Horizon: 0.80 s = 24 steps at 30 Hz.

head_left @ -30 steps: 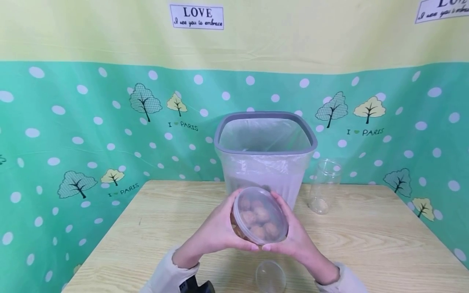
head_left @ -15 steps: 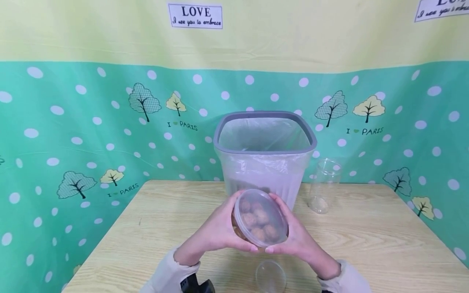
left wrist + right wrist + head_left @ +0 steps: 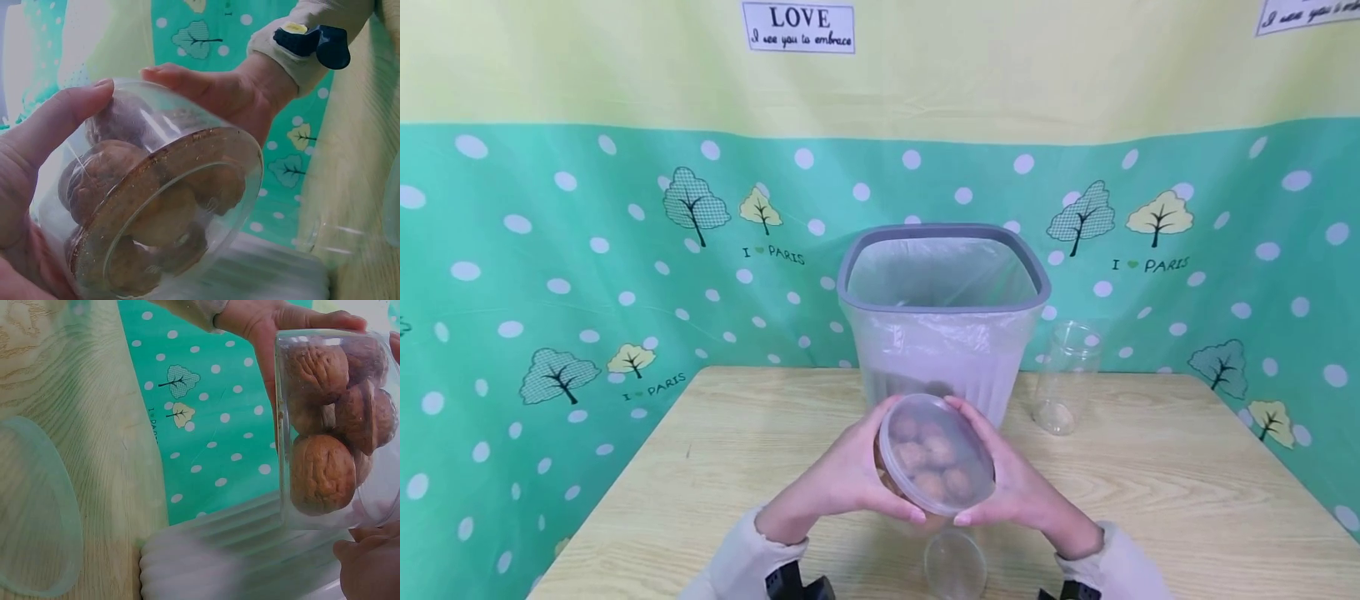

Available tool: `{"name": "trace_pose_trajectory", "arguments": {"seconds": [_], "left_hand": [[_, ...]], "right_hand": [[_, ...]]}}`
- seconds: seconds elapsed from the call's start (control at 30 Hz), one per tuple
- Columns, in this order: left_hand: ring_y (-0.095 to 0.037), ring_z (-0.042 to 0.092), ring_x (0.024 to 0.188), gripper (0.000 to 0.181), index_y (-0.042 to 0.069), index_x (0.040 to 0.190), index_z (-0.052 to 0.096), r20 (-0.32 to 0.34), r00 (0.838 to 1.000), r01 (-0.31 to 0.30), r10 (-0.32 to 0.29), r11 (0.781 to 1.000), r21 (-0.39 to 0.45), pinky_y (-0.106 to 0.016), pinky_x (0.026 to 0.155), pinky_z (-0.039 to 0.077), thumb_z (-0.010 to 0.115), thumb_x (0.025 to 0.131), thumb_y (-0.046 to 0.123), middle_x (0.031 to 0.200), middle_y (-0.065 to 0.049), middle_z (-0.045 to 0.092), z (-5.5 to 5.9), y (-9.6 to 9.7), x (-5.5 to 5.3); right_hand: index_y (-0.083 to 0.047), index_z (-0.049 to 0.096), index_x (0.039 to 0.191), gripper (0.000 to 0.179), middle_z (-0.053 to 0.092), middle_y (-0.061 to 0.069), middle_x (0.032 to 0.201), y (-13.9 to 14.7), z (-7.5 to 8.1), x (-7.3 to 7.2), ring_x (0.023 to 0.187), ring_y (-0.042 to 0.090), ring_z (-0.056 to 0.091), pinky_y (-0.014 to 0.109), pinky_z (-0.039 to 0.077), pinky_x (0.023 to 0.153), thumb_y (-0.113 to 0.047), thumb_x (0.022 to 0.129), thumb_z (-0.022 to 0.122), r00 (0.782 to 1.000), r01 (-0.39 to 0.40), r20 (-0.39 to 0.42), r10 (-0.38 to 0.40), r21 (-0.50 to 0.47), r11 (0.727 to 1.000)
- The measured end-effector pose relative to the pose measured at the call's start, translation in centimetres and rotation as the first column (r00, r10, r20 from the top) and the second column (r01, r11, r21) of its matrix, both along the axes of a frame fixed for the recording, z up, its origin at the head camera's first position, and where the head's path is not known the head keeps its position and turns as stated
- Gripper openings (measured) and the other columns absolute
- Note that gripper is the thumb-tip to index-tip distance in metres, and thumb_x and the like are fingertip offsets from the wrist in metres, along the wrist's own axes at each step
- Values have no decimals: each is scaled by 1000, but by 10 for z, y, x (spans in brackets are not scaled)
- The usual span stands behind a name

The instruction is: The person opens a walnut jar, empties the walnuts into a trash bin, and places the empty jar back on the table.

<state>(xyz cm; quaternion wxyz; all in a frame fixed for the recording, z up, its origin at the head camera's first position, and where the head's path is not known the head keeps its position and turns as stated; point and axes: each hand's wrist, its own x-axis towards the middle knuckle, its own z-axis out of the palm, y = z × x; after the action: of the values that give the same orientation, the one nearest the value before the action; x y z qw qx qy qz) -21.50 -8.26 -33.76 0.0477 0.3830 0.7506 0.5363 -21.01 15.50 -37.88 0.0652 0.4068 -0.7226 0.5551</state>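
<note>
Both hands hold a clear plastic jar (image 3: pixel 936 454) of walnuts above the table, its frosted lid on and tilted up toward the head camera. My left hand (image 3: pixel 857 467) grips the jar's left side, and my right hand (image 3: pixel 1011 475) grips the right side. The two thumbs lie along the near side, tips a little apart. Through the wall in the right wrist view, several walnuts (image 3: pixel 322 475) show whole and brown. Brown crumbs (image 3: pixel 150 159) line the bottom edge in the left wrist view. Below the jar, a round clear lid (image 3: pixel 955 567) lies on the table.
Just behind the hands stands a bin (image 3: pixel 943 354) with a grey rim and a clear liner. A tall, clear, open jar (image 3: pixel 1066 383) is to its right. The wooden table (image 3: pixel 760 450) backs onto a green and yellow printed curtain (image 3: pixel 820 292).
The hands and the walnut jar have come slightly lower and nearer, and the thumb tips have spread a little apart. The bin, tall jar and loose lid stay where they were.
</note>
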Motion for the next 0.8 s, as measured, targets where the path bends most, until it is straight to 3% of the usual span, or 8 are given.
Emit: {"name": "trace_pose_trajectory", "arguments": {"seconds": [0.23,0.4,0.53,0.67,0.8], "left_hand": [[-22,52,113,100,9,138,34,-14,998,68,-69,997,-36,-31,96,45,91,56,14,129,-9,50,2,-2,-7],[-20,52,114,98,10,137,36,2,998,57,-57,996,-72,-30,97,43,91,56,15,129,-7,51,3,-1,-11],[-21,51,115,99,10,138,36,43,997,59,-57,997,-56,-31,99,42,90,55,12,130,-8,51,1,1,-13],[-21,51,116,99,8,138,36,43,996,80,-78,996,-39,-31,100,41,90,55,10,131,-9,51,-1,2,-12],[-23,51,115,95,6,137,36,66,985,158,-157,987,-3,-32,100,42,88,57,5,131,-12,50,-1,0,-14]], "right_hand": [[-2,17,149,115,30,18,149,1,-2,-2,134,12,32,17,24,108,-21,58,85,1000,-16,5,16,-11,1000],[2,16,148,114,30,18,148,1,-6,-3,134,12,33,18,24,108,-23,60,84,1000,-13,21,13,-32,999],[2,16,148,113,30,19,148,2,-10,-5,134,11,33,17,24,108,-25,61,83,1000,-8,22,9,-30,1000],[0,17,148,112,29,18,149,4,-12,-6,133,11,33,18,25,107,-23,61,83,999,-44,26,44,-28,999],[-2,17,148,113,27,16,150,6,-12,-9,133,13,32,19,26,107,-19,59,83,995,-95,29,95,-23,995]]}}
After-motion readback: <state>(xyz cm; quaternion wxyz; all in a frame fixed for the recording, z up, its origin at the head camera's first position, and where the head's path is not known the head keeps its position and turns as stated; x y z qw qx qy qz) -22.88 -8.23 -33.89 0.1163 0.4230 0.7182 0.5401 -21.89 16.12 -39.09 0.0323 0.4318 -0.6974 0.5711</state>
